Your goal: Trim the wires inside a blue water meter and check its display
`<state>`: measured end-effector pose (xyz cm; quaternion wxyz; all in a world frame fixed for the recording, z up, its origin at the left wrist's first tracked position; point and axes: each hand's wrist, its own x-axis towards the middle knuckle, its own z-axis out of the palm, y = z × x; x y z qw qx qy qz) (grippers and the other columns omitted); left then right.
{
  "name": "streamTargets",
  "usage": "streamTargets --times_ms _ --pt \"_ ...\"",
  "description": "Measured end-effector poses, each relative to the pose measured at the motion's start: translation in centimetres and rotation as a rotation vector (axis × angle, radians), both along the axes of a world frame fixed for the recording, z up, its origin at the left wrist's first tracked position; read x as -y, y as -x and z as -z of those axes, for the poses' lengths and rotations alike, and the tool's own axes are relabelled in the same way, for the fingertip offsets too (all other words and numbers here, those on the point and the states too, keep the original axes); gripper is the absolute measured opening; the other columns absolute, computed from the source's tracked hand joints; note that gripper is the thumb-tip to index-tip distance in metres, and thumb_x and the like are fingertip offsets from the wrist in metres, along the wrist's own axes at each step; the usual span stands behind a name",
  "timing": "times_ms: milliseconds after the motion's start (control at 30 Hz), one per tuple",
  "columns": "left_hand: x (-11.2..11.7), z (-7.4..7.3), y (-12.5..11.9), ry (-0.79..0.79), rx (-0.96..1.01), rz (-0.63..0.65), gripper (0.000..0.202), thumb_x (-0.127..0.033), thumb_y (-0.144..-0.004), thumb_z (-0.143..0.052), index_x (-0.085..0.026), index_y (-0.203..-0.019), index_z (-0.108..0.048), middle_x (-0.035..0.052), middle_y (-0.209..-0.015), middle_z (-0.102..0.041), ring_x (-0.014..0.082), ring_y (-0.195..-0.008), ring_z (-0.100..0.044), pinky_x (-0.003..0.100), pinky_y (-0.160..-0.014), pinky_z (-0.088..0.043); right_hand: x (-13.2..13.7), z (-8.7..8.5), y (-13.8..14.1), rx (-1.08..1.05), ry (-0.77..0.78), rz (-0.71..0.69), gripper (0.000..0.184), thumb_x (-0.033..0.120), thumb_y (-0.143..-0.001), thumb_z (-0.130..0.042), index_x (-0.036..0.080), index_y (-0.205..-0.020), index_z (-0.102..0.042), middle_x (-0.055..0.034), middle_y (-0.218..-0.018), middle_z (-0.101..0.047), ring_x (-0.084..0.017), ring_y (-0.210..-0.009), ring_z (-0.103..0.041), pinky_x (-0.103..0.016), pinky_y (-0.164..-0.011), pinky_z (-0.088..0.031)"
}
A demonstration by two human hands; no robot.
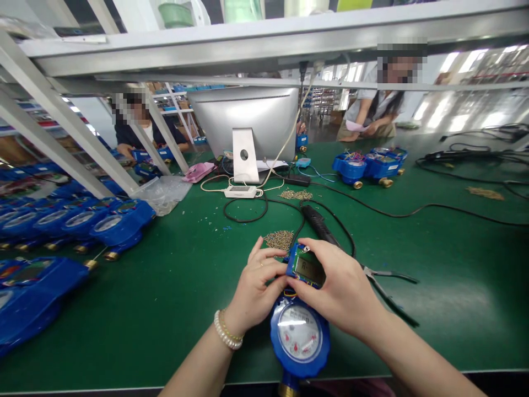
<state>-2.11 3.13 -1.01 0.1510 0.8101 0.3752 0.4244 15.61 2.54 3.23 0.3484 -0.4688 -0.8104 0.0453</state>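
Note:
A blue water meter (300, 336) with a round white dial lies at the near edge of the green table (185, 286). Its upper part carries a small display module (306, 268). My left hand (256, 289), with a pearl bracelet on the wrist, grips the left side of that module with curled fingers. My right hand (341, 289) covers the right side, thumb and fingers pinching the module's lower edge. A small pile of brass screws (280, 239) lies just beyond my hands.
Rows of blue meters (103, 223) fill the left side. A black electric screwdriver (320, 223) and pliers (386, 289) lie to the right of my hands. A monitor's back (248, 124), cables, a white box (240, 191), further meters (367, 164) and two seated people stand beyond.

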Motion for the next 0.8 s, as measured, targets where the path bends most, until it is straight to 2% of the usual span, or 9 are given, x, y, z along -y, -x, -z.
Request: streamTargets --times_ms 167,233,300,400,533,600,667,800 --pt "-0.6 0.4 -0.2 -0.386 -0.046 -0.083 0.015 -0.008 -0.080 -0.056 -0.021 -0.084 -0.063 -0.0006 -0.074 -0.071 0.0177 -0.089 -0.064 0.050 -0.108 -0.028 -0.3 -0.5 -0.3 0.034 0.010 -0.078 0.048 0.032 -0.073 -0.067 0.010 -0.114 -0.056 -0.0136 -0.109 -0.065 -0.026 -0.100 -0.061 -0.041 -0.088 -0.050" --pt "-0.6 0.5 -0.3 -0.381 -0.068 -0.084 0.016 -0.008 -0.080 -0.056 -0.021 -0.086 -0.062 -0.0004 -0.075 -0.071 0.0173 -0.089 -0.063 0.049 -0.107 -0.028 -0.5 -0.6 -0.5 0.039 0.036 -0.099 0.049 0.031 -0.073 -0.067 0.010 -0.115 -0.056 -0.0135 -0.110 -0.065 -0.026 -0.101 -0.061 -0.041 -0.089 -0.050" --pt "-0.4 0.3 -0.2 -0.203 -0.066 -0.045 0.014 -0.011 -0.082 -0.056 -0.022 -0.088 -0.063 -0.0004 -0.078 -0.071 0.0175 -0.095 -0.062 0.048 -0.109 -0.024 -0.8 -0.6 -0.7 0.029 0.066 -0.105 0.049 0.031 -0.073 -0.067 0.010 -0.116 -0.056 -0.0131 -0.112 -0.064 -0.025 -0.102 -0.060 -0.041 -0.091 -0.049" --pt "-0.1 -0.6 0.0 0.213 0.033 0.035 0.005 -0.019 -0.083 -0.059 -0.021 -0.081 -0.063 0.0009 -0.086 -0.069 0.0186 -0.107 -0.056 0.045 -0.112 -0.020 -1.1 -0.5 -0.9 -0.021 0.095 -0.103 0.053 0.033 -0.072 -0.068 0.011 -0.118 -0.055 -0.0121 -0.114 -0.064 -0.024 -0.106 -0.059 -0.039 -0.093 -0.048" --pt "0.2 -2.1 0.6 0.639 0.241 0.163 0.016 -0.024 -0.082 -0.058 -0.018 -0.067 -0.058 0.0050 -0.093 -0.066 0.0234 -0.116 -0.049 0.040 -0.104 -0.030 -1.3 -0.1 -0.8 -0.085 0.115 -0.095 0.053 0.031 -0.071 -0.069 0.012 -0.118 -0.054 -0.0105 -0.116 -0.063 -0.023 -0.107 -0.058 -0.037 -0.094 -0.047" --pt "0.5 -2.6 0.8 0.766 0.320 0.201 0.017 -0.026 -0.082 -0.059 -0.017 -0.067 -0.059 0.0068 -0.100 -0.064 0.0255 -0.120 -0.046 0.037 -0.100 -0.034 -1.3 0.2 -0.8 -0.115 0.118 -0.083 0.054 0.032 -0.071 -0.069 0.013 -0.119 -0.054 -0.0098 -0.117 -0.063 -0.022 -0.108 -0.058 -0.036 -0.094 -0.047" --pt "0.8 -3.0 0.9 0.841 0.389 0.186 0.015 -0.027 -0.081 -0.060 -0.016 -0.071 -0.061 0.0071 -0.106 -0.062 0.0249 -0.118 -0.047 0.034 -0.097 -0.036 -1.3 0.4 -0.8 -0.146 0.118 -0.070 0.054 0.034 -0.072 -0.069 0.014 -0.119 -0.053 -0.0091 -0.117 -0.062 -0.022 -0.107 -0.058 -0.036 -0.094 -0.047" --pt "1.2 -3.4 0.5 0.885 0.478 0.055 0.013 -0.029 -0.084 -0.059 -0.016 -0.085 -0.064 0.0043 -0.095 -0.066 0.0167 -0.092 -0.057 0.028 -0.087 -0.041 -1.2 0.7 -0.8 -0.200 0.111 -0.053 0.052 0.034 -0.074 -0.068 0.016 -0.119 -0.052 -0.0087 -0.116 -0.062 -0.022 -0.106 -0.058 -0.036 -0.092 -0.048"
